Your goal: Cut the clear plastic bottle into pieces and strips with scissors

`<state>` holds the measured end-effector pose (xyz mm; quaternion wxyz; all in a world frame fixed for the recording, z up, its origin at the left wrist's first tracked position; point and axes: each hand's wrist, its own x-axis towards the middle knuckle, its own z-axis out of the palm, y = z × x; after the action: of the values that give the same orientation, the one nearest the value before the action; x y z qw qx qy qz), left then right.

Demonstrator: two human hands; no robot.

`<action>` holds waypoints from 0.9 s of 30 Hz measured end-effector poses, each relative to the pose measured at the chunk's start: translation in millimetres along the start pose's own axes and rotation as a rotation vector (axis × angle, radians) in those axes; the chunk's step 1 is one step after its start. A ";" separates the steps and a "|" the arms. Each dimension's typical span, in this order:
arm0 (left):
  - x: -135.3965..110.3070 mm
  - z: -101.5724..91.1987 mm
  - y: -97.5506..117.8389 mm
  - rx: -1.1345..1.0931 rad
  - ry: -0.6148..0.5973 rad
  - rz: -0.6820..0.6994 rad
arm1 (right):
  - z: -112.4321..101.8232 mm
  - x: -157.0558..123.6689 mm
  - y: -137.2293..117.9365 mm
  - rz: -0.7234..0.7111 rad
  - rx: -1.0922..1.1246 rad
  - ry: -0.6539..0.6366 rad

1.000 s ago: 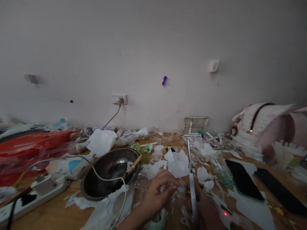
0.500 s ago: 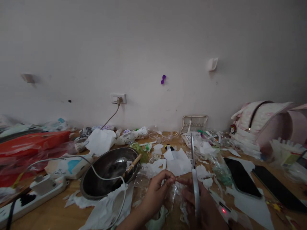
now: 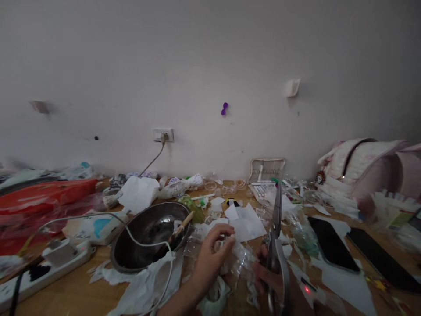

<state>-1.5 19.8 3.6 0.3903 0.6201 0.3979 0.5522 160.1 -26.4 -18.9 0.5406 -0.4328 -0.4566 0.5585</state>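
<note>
My left hand point(image 3: 210, 259) is at the bottom centre of the wooden table point(image 3: 72, 296), fingers curled and pinching a crumpled piece of clear plastic point(image 3: 240, 263). My right hand point(image 3: 272, 281) is just right of it, low in the frame, wrapped round the handles of a pair of metal scissors point(image 3: 276, 237). The blades point up and away from me, closed together. The plastic lies between the two hands, touching both.
A dark metal bowl point(image 3: 149, 235) with a wooden stick sits left of my hands, with a white cable over it. A power strip point(image 3: 49, 263) lies at far left. White paper scraps point(image 3: 245, 224), two black phones point(image 3: 332, 245) and a pink bag point(image 3: 365, 171) lie around.
The scissors have tilted to the right and their blade tip has swung right. My left hand has shifted slightly left and up on the plastic.
</note>
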 end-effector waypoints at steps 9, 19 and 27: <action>-0.8 -6.2 7.3 0.333 -0.129 0.315 | -6.7 9.9 13.1 -0.106 0.041 0.106; -2.0 -11.9 6.8 0.636 -0.270 0.505 | 0.0 4.9 -3.6 -0.219 -0.078 0.163; -7.3 -6.3 8.1 0.679 -0.190 0.528 | -4.7 6.6 17.5 -0.114 0.014 0.121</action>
<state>-7.7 10.3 8.9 0.0450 0.8415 0.3471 0.4115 160.8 -19.6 -36.9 0.6013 -0.4351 -0.4431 0.5028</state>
